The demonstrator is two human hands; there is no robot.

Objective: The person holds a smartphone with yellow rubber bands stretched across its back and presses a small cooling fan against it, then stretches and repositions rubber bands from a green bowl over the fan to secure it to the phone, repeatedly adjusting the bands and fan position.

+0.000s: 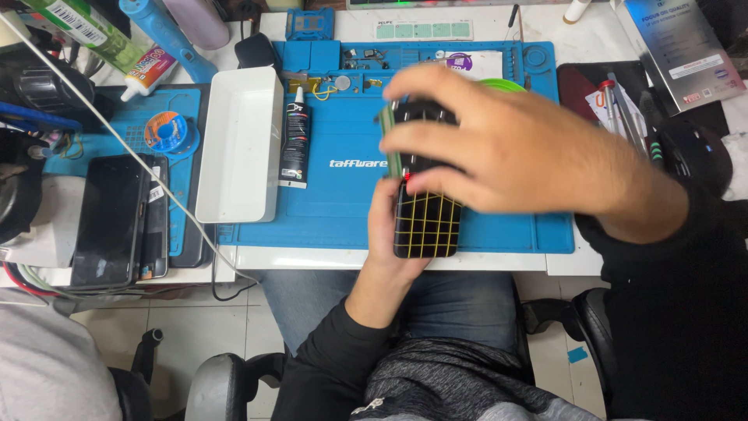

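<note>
Head view, largest thing first: a blue work mat (343, 195) fills the middle of the frame, lying on a white bench. Across the right centre reaches the right hand (499, 148), blurred, its fingers curled down over the top of a black phone (425, 210) and clamped on its upper end. That phone, crossed by a grid of yellow lines, sits at centre frame over the mat's lower edge. Beneath it the left hand (389, 249) comes up from bottom centre and grips the phone's lower half, thumb along its left edge. Left of the mat stands an empty white tray (240, 148), upright-sided, and just beside it lies a black glue tube (295, 144). Farther left rest two dark phones (117, 218). Above them sits a small blue solder spool (166, 130).
</note>
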